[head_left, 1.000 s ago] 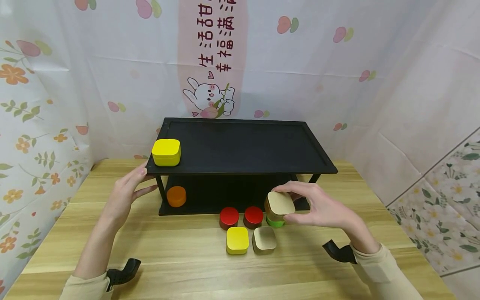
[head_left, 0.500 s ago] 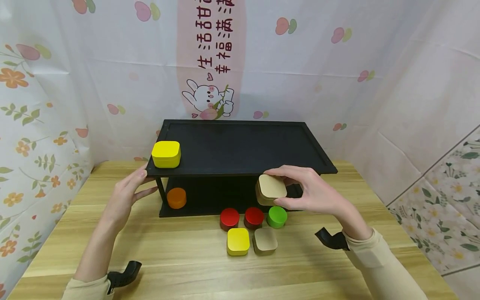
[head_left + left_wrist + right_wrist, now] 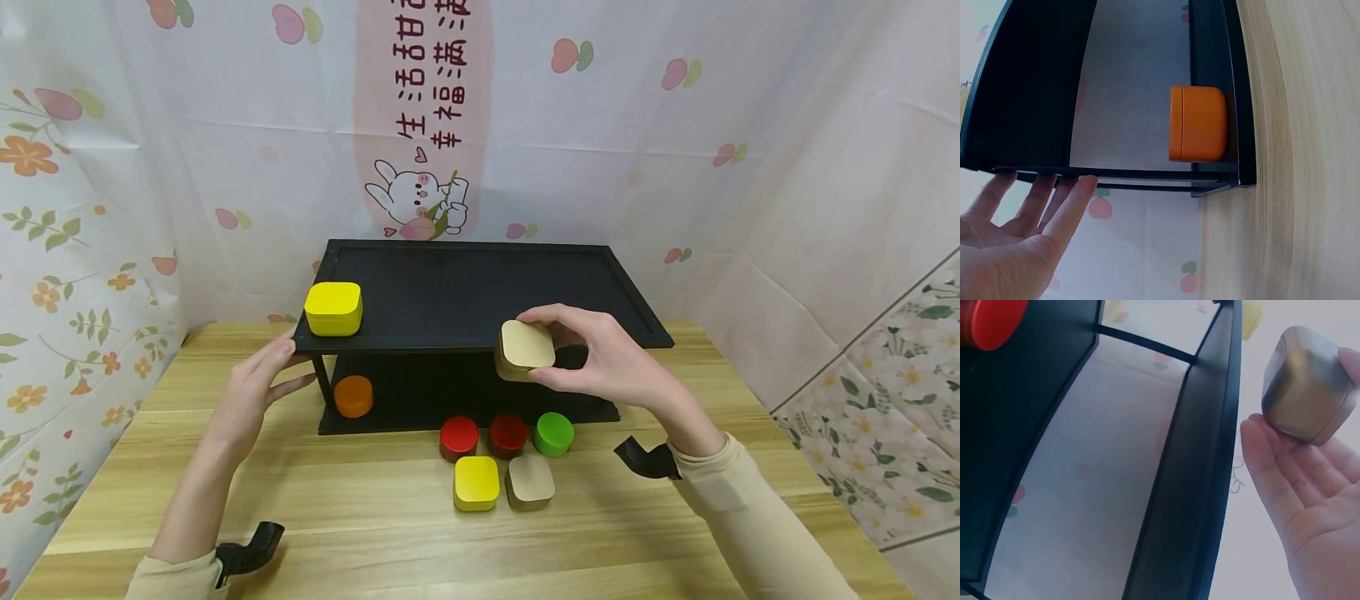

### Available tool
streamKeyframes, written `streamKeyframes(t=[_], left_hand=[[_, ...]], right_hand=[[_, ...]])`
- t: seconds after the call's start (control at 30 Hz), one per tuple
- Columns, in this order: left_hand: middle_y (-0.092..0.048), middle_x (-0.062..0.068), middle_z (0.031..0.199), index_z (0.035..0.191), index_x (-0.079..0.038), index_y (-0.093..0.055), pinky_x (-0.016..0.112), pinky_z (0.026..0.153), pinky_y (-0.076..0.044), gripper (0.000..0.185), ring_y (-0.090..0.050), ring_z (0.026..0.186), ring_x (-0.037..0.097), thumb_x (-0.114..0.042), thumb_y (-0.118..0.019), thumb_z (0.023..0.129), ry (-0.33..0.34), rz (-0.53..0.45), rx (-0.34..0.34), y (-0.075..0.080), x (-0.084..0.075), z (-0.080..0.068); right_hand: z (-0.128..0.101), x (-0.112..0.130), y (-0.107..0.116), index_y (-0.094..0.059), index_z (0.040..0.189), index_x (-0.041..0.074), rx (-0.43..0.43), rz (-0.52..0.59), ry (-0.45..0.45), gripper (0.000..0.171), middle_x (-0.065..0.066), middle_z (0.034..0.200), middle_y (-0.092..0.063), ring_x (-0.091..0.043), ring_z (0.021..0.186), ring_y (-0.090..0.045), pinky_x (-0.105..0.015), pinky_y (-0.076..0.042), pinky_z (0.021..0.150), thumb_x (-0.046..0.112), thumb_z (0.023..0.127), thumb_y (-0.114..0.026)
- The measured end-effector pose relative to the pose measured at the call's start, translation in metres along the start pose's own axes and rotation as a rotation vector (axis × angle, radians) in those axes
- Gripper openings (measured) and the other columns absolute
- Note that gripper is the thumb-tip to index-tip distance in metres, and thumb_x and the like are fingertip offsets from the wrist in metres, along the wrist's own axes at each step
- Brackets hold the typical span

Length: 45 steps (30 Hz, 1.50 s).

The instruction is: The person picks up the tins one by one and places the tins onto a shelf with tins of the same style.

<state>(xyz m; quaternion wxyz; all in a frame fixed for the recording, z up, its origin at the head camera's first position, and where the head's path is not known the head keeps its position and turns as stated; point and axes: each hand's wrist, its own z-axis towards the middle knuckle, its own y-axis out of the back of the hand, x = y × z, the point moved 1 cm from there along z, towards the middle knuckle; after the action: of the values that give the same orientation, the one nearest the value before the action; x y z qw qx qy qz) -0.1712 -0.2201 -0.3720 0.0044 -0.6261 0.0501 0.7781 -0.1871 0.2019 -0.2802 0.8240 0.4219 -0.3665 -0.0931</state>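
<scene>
My right hand (image 3: pixel 600 354) pinches a gold square tin (image 3: pixel 527 345) between thumb and fingers, in front of the black two-tier rack's (image 3: pixel 480 292) upper front edge. In the right wrist view the same gold tin (image 3: pixel 1307 387) is held near the top board's edge, its rounded bottom toward the camera. My left hand (image 3: pixel 251 392) touches the left end of the top board. The left wrist view shows its fingertips (image 3: pixel 1088 181) resting on that edge with fingers extended. A yellow square tin (image 3: pixel 333 309) sits on the top board's left end, and an orange round tin (image 3: pixel 352 396) on the lower board below it.
On the table before the rack stand two red round tins (image 3: pixel 459 438), a green round tin (image 3: pixel 554 434), a yellow square tin (image 3: pixel 476 483) and another gold square tin (image 3: pixel 529 482). A patterned curtain (image 3: pixel 255 150) hangs close behind the rack.
My right hand has carried the gold tin up and to the left, from over the green tin to the top board's front edge. My left hand has stayed at the rack's left end.
</scene>
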Motion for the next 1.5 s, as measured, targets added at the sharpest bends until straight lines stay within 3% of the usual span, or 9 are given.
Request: streamKeyframes(t=[0.3, 0.5, 0.93, 1.2, 1.5], left_hand=[[-0.052, -0.012, 0.145, 0.157, -0.004, -0.041, 0.016, 0.089, -0.060, 0.058, -0.061, 0.116, 0.002, -0.039, -0.044, 0.111, 0.047, 0.017, -0.014, 0.000, 0.002, 0.001], [-0.045, 0.002, 0.158, 0.158, -0.006, -0.040, 0.016, 0.091, -0.060, 0.060, -0.061, 0.117, 0.001, -0.042, -0.045, 0.110, 0.052, 0.037, -0.001, -0.001, 0.000, 0.002], [-0.037, 0.013, 0.164, 0.159, -0.008, -0.038, 0.015, 0.091, -0.059, 0.059, -0.060, 0.117, 0.000, -0.041, -0.043, 0.111, 0.076, 0.046, 0.003, -0.001, 0.000, 0.003], [-0.049, -0.005, 0.153, 0.159, -0.007, -0.038, 0.016, 0.091, -0.060, 0.060, -0.061, 0.117, 0.000, -0.042, -0.044, 0.110, 0.053, 0.030, 0.003, 0.000, 0.000, 0.002], [-0.041, 0.008, 0.161, 0.159, -0.009, -0.038, 0.015, 0.090, -0.060, 0.058, -0.060, 0.118, 0.000, -0.040, -0.043, 0.111, 0.070, 0.037, -0.004, 0.002, 0.001, 0.002]], right_hand=[[0.023, 0.000, -0.006, -0.061, 0.139, 0.018, 0.008, -0.017, 0.003, 0.058, 0.005, 0.129, -0.068, -0.007, 0.103, -0.064, -0.025, -0.061, 0.092, 0.020, 0.086, -0.085], [0.038, 0.003, -0.007, -0.062, 0.139, 0.019, 0.012, -0.019, 0.007, 0.056, 0.007, 0.129, -0.067, -0.008, 0.103, -0.063, -0.028, -0.061, 0.093, 0.023, 0.088, -0.083], [0.061, 0.008, -0.013, -0.061, 0.140, 0.020, 0.015, -0.017, -0.017, 0.057, 0.008, 0.131, -0.066, -0.010, 0.108, -0.061, -0.033, -0.059, 0.098, 0.027, 0.088, -0.083], [0.078, 0.012, -0.018, -0.060, 0.143, 0.016, 0.021, -0.012, -0.030, 0.060, 0.001, 0.133, -0.066, -0.015, 0.112, -0.060, -0.036, -0.059, 0.098, 0.029, 0.089, -0.082], [0.091, 0.012, -0.025, -0.060, 0.142, 0.014, 0.030, -0.022, -0.053, 0.060, -0.001, 0.132, -0.067, -0.016, 0.112, -0.060, -0.036, -0.059, 0.099, 0.028, 0.088, -0.083]])
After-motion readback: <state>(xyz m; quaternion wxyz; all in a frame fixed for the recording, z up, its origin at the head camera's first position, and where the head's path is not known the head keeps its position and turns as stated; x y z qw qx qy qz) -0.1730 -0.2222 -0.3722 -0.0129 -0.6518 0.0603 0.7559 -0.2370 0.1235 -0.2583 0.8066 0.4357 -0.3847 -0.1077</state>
